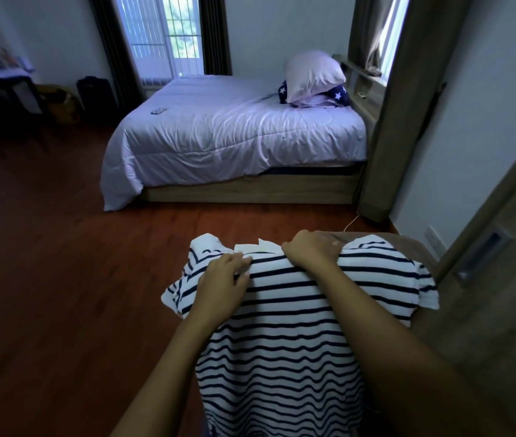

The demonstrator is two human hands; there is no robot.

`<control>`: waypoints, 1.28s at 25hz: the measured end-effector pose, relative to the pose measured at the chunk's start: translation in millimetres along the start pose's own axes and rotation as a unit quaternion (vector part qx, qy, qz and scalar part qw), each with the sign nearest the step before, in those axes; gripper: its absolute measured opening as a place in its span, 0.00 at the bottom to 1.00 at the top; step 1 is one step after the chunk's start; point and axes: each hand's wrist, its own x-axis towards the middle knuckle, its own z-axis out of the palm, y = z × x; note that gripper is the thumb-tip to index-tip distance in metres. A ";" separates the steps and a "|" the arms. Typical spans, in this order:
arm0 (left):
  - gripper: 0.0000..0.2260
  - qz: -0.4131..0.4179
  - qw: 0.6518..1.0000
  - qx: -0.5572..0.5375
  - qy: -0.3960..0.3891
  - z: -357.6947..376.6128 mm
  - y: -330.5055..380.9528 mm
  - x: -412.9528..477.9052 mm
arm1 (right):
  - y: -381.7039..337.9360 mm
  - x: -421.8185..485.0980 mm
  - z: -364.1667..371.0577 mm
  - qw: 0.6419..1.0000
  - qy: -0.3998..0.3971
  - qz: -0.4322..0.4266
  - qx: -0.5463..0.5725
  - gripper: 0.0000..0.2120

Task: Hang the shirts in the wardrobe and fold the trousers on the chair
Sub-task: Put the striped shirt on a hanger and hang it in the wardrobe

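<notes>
Head view: left hand (223, 280) and right hand (310, 250) both clutched the shirt (281, 335) by its collar, near the bed (218, 137). Hanging wasn't done yet, I'd guess.

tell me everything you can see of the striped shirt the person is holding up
The striped shirt is white with thin dark navy horizontal stripes, short sleeves and a plain white collar. It looks like soft knit fabric. It is held up and spread out, collar at the far end. The body hangs down past the frame's bottom edge and a sleeve droops on each side. The left hand grips it beside the collar and the right hand clutches the other shoulder.
</notes>
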 end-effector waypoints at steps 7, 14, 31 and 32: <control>0.21 -0.003 0.999 -0.018 -0.032 -7.9 -0.7 -3.8 | 18.7 -15.6 27.8 0.907 0.168 -0.036 0.384 0.13; 0.11 -0.101 0.978 -0.178 0.047 -31.4 45.1 -8.8 | 39.4 -97.8 23.5 0.434 0.011 0.006 0.901 0.07; 0.14 -0.185 0.977 -0.025 -0.103 19.6 59.6 4.6 | 66.6 -138.2 64.1 0.535 0.058 0.153 0.829 0.04; 0.13 -0.176 0.980 -0.045 -0.076 18.4 59.2 3.8 | 66.1 -137.4 61.2 0.623 0.108 0.171 0.756 0.05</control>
